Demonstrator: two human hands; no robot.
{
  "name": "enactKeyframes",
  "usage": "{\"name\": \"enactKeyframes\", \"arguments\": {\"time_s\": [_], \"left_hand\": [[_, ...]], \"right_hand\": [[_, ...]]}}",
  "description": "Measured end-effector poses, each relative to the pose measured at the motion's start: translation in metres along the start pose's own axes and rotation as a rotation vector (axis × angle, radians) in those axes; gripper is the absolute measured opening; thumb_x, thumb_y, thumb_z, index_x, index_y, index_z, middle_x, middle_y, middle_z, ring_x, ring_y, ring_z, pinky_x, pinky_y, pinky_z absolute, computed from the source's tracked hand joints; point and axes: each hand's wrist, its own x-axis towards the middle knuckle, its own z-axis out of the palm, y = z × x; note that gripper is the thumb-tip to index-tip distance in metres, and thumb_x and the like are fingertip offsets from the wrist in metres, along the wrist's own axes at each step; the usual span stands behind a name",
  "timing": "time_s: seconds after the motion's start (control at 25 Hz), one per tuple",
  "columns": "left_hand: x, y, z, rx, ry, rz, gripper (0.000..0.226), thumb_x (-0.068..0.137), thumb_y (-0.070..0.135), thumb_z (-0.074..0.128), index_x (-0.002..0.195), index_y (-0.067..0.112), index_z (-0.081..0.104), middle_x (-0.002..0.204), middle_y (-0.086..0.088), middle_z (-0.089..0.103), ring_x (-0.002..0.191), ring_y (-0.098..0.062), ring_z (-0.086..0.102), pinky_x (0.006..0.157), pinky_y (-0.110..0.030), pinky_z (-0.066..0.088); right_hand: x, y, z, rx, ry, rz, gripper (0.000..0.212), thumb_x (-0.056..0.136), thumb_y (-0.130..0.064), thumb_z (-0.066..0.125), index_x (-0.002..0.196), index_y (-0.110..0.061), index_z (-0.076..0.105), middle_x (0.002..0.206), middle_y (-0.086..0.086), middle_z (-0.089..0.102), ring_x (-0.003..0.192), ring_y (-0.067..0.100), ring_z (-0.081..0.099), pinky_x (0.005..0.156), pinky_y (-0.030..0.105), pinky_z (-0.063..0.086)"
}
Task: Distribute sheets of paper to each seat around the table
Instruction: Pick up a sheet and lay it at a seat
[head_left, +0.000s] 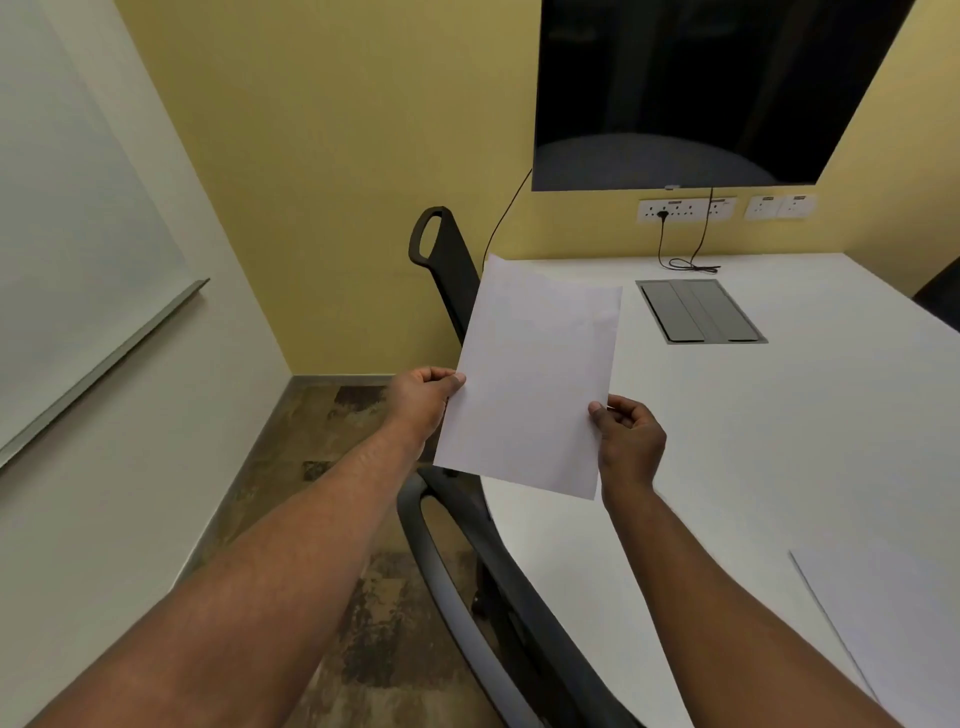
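The sheet of paper is held up in the air by both hands, tilted a little, its lower part above the near left edge of the white table and its upper left corner in front of a black chair. The left hand pinches the sheet's left edge, thumb on the facing side and the fingers curled behind it; the right hand nips the right edge lower down in the same way, its fingers closed on the paper. Whether this is a single sheet or a thin stack pressed together cannot be told from here. Out beyond the right hand's fingers, toward the near right corner of the view, another sheet already lies flat on the table, so at least one seat seems to be served; that sheet is cut off by the picture's edge. Just below and left of the held paper a second black chair is tucked against the table edge, and no paper is seen before it or the farther chair, so both places look still to be supplied. Past the fingertips, farther across the table, sits a grey cable hatch, and beyond it a dark wall screen with sockets under it. A dark shape at the far right edge may be another chair, but too little shows to say. The table's right side and the seats there lie out of view, so how many places remain is uncertain.
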Motion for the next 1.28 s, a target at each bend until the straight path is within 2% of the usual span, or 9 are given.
{"name": "enactKeyframes", "arguments": {"time_s": [0.28, 0.4, 0.56, 0.64, 0.72, 0.88, 1.04, 1.28], "left_hand": [[0.123, 0.002, -0.043, -0.006, -0.203, -0.025, 0.009, 0.086, 0.018, 0.075, 0.086, 0.011, 0.070, 0.097, -0.009, 0.076, 0.086, -0.024, 0.070, 0.070, -0.034, 0.056], [0.179, 0.015, -0.066, 0.013, -0.287, -0.007, 0.008, 0.086, 0.019, 0.075, 0.085, 0.011, 0.071, 0.095, -0.007, 0.076, 0.083, -0.022, 0.070, 0.063, -0.030, 0.053], [0.240, 0.031, -0.086, 0.029, -0.370, 0.003, 0.009, 0.084, 0.022, 0.077, 0.082, 0.015, 0.072, 0.092, -0.004, 0.077, 0.080, -0.020, 0.071, 0.063, -0.029, 0.053], [0.274, 0.037, -0.088, 0.040, -0.398, 0.003, 0.010, 0.084, 0.023, 0.077, 0.083, 0.015, 0.072, 0.092, -0.003, 0.077, 0.082, -0.021, 0.072, 0.066, -0.033, 0.056], [0.308, 0.040, -0.081, 0.049, -0.424, -0.010, 0.010, 0.085, 0.023, 0.077, 0.083, 0.014, 0.071, 0.093, -0.005, 0.077, 0.086, -0.024, 0.073, 0.072, -0.039, 0.060], [0.373, 0.047, -0.050, 0.094, -0.486, 0.014, 0.011, 0.085, 0.022, 0.077, 0.084, 0.011, 0.073, 0.091, -0.004, 0.077, 0.086, -0.025, 0.073, 0.067, -0.034, 0.059], [0.456, 0.062, -0.004, 0.135, -0.534, 0.057, 0.012, 0.086, 0.020, 0.075, 0.087, 0.008, 0.073, 0.092, -0.005, 0.076, 0.088, -0.026, 0.072, 0.078, -0.042, 0.061], [0.580, 0.100, 0.072, 0.208, -0.589, 0.124, 0.009, 0.086, 0.019, 0.075, 0.081, 0.012, 0.072, 0.091, -0.003, 0.075, 0.080, -0.020, 0.067, 0.059, -0.027, 0.050]], "right_hand": [[0.013, 0.016, 0.103, 0.006, 0.180, -0.012, 0.012, 0.080, -0.017, 0.082, 0.089, -0.019, 0.074, 0.084, -0.003, 0.075, 0.076, 0.014, 0.070, 0.077, 0.032, 0.059], [0.014, 0.017, 0.155, 0.026, 0.272, -0.015, 0.014, 0.079, -0.016, 0.082, 0.090, -0.017, 0.074, 0.086, -0.002, 0.076, 0.077, 0.016, 0.071, 0.079, 0.034, 0.060], [0.015, 0.019, 0.208, 0.017, 0.348, -0.031, 0.014, 0.078, -0.016, 0.083, 0.089, -0.019, 0.074, 0.087, -0.002, 0.076, 0.079, 0.017, 0.072, 0.081, 0.036, 0.060], [0.026, 0.019, 0.232, 0.011, 0.376, -0.032, 0.014, 0.078, -0.017, 0.083, 0.089, -0.020, 0.074, 0.088, 0.000, 0.076, 0.082, 0.020, 0.072, 0.081, 0.036, 0.060], [0.040, 0.019, 0.251, 0.011, 0.398, -0.032, 0.015, 0.078, -0.018, 0.083, 0.088, -0.023, 0.073, 0.087, -0.001, 0.076, 0.081, 0.019, 0.073, 0.079, 0.036, 0.061], [0.086, 0.028, 0.282, 0.024, 0.459, -0.034, 0.016, 0.078, -0.016, 0.083, 0.089, -0.022, 0.073, 0.086, 0.000, 0.077, 0.080, 0.019, 0.074, 0.079, 0.036, 0.061], [0.164, 0.040, 0.321, 0.074, 0.498, -0.027, 0.017, 0.078, -0.014, 0.083, 0.091, -0.019, 0.073, 0.085, 0.002, 0.077, 0.080, 0.020, 0.073, 0.081, 0.040, 0.061], [0.281, 0.034, 0.372, 0.087, 0.519, -0.025, 0.020, 0.079, -0.011, 0.083, 0.092, -0.020, 0.071, 0.081, 0.007, 0.071, 0.070, 0.016, 0.064, 0.078, 0.041, 0.057]]}}
